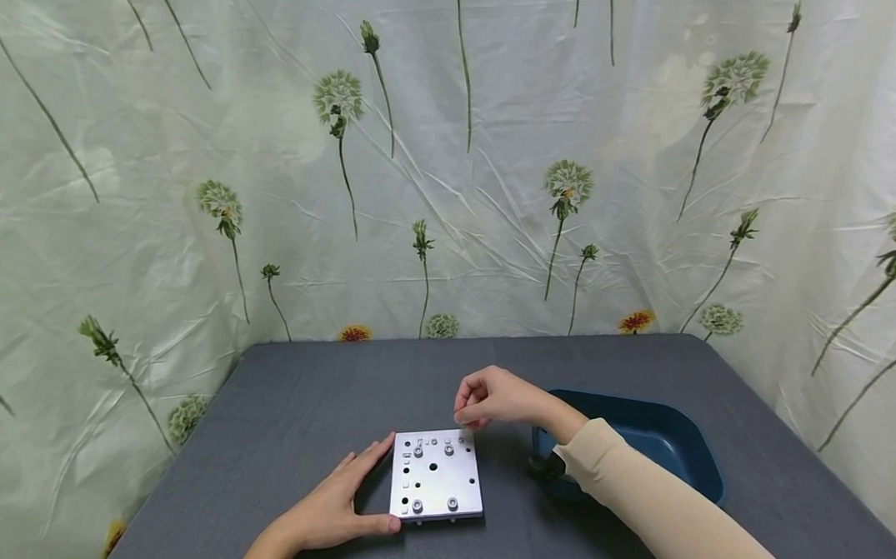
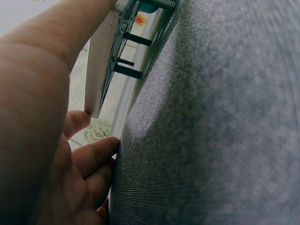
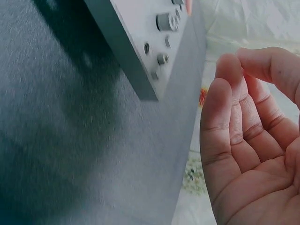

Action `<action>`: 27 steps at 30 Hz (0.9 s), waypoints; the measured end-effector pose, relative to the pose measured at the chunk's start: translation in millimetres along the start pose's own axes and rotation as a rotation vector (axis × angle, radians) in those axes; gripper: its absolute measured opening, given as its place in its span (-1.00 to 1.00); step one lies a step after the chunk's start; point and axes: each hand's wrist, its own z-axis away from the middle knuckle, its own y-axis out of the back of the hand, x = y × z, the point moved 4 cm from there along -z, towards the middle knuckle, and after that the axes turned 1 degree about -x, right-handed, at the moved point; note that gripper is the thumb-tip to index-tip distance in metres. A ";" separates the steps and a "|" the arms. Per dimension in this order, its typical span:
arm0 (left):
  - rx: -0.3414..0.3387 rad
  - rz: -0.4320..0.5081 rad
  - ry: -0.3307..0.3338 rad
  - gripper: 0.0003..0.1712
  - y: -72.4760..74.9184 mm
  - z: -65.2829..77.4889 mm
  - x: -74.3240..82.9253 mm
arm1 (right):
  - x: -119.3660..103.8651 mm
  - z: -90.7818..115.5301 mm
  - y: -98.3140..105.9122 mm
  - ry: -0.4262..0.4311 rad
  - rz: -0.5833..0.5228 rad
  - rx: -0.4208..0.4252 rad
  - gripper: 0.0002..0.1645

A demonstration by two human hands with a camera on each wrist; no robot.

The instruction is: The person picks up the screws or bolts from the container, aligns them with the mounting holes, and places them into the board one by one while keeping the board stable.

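A flat silver metal plate (image 1: 435,472) lies on the dark table, with holes, several socket-head screws (image 1: 452,504) and small pins on top. In the left wrist view, threaded screw ends (image 2: 127,71) stick out of its underside. My left hand (image 1: 338,505) spans the plate's left edge, thumb at the near corner and index finger at the far corner, fingers fairly straight. Over the plate's far right corner hovers my right hand (image 1: 498,396), its fingers curled and fingertips meeting the thumb. No object shows between those tips in the right wrist view (image 3: 239,61).
A dark blue plastic bin (image 1: 695,444) stands on the table to the right, partly behind the right forearm. The grey cloth-covered table (image 1: 332,385) ends at a pale curtain (image 1: 444,188) printed with dandelions.
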 end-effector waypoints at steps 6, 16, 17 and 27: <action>0.002 -0.008 0.000 0.34 -0.9 0.2 -0.4 | 3.8 12.7 13.9 -0.011 -0.005 0.019 -0.90; 0.010 -0.006 -0.015 0.33 -0.6 1.0 -0.9 | 13.5 26.4 32.5 -0.021 -0.020 0.037 -0.84; 0.012 -0.009 -0.017 0.32 -0.7 1.0 -1.3 | 14.3 28.0 34.5 -0.021 -0.024 0.040 -0.84; 0.023 -0.028 -0.026 0.32 -1.3 0.2 -2.2 | 25.6 45.8 53.4 -0.033 -0.031 0.067 -0.81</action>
